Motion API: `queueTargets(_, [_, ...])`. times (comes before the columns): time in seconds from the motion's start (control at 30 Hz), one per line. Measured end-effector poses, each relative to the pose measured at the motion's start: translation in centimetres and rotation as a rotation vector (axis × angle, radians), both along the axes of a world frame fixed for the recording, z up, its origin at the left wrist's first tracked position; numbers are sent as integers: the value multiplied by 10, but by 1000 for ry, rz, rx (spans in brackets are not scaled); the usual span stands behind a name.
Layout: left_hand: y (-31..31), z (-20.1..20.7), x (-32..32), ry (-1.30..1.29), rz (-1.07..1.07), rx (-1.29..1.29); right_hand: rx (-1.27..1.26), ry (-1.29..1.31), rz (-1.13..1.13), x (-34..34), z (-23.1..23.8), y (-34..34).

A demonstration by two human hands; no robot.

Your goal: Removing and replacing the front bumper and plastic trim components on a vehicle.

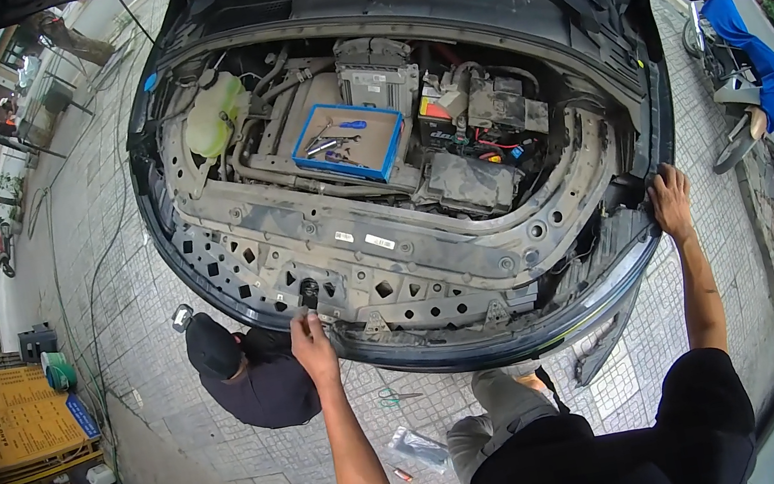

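Observation:
The front bumper point(486, 356) of a dark car with its engine bay exposed curves in front of me. My left hand point(314, 350) is closed at its upper edge, just below the black hood latch point(310, 293); the fingertips are partly hidden. Farther right, my right hand point(673, 205) curls its fingers over the bumper's corner, next to the headlight area point(602, 254). Between my hands runs the dusty radiator support panel point(387, 242), full of holes. A blue-rimmed tray point(369, 128) with several hand tools lies on the engine.
A person in a black cap point(236, 372) crouches by the bumper at left. Scissors point(399, 397), a clear plastic bag point(420, 448) and a dark trim strip point(611, 348) lie on the paving. A yellow board point(24, 413) stands far left; hoses point(95, 329) trail nearby.

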State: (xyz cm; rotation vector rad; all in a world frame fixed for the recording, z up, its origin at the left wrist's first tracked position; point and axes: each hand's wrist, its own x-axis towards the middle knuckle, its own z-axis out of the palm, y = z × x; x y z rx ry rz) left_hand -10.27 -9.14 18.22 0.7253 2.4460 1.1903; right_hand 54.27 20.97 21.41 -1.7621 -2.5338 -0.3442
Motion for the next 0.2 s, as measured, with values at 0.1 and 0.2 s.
queueTargets(0.1, [137, 25, -31, 145, -301, -11, 2, 46, -75, -10, -3, 2])
queueTargets(0.2, [241, 12, -61, 372, -502, -118, -24, 132, -216, -21, -18, 10])
